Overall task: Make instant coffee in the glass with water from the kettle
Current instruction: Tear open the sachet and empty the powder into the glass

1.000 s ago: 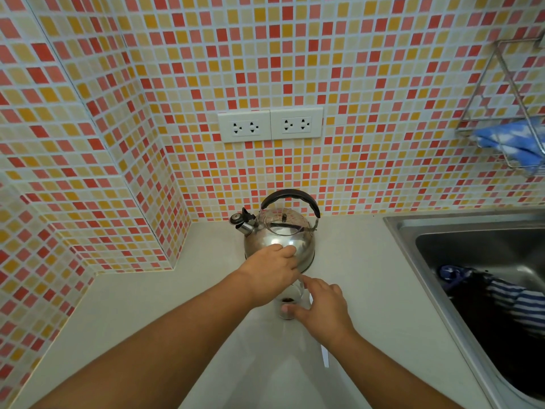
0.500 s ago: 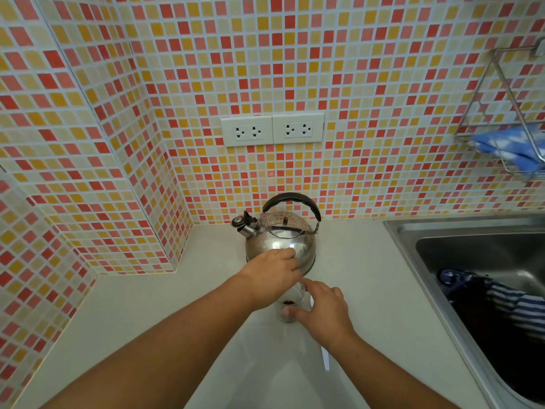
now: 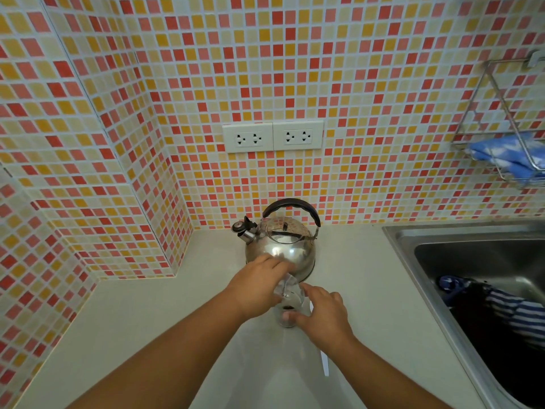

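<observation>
Mosaic tiles in red, orange and yellow cover the corner walls behind a pale countertop (image 3: 147,320), with a double wall socket (image 3: 272,136) set in the far wall. From the head view, a shiny steel kettle (image 3: 290,252) with a black arched handle stands at the far side of the counter, its lid on and its capped spout pointing left. Just near of it stands a small clear glass (image 3: 290,305) with a little dark coffee powder at its bottom. The left hand (image 3: 258,287) is over the glass, fingers pinched on a small clear sachet (image 3: 287,283) tilted at the rim; whether anything is falling from it cannot be told. The right hand (image 3: 323,315) wraps the glass from the right, thumb against its lower wall and fingers spread around its far side. A thin white strip (image 3: 324,364) lies on the counter beside the right forearm. At the right, a steel sink (image 3: 442,240) holds dark cloth and a blue-and-white striped cloth (image 3: 519,314). Above it, a wire rack (image 3: 501,113) on the wall carries a folded blue cloth (image 3: 507,154).
</observation>
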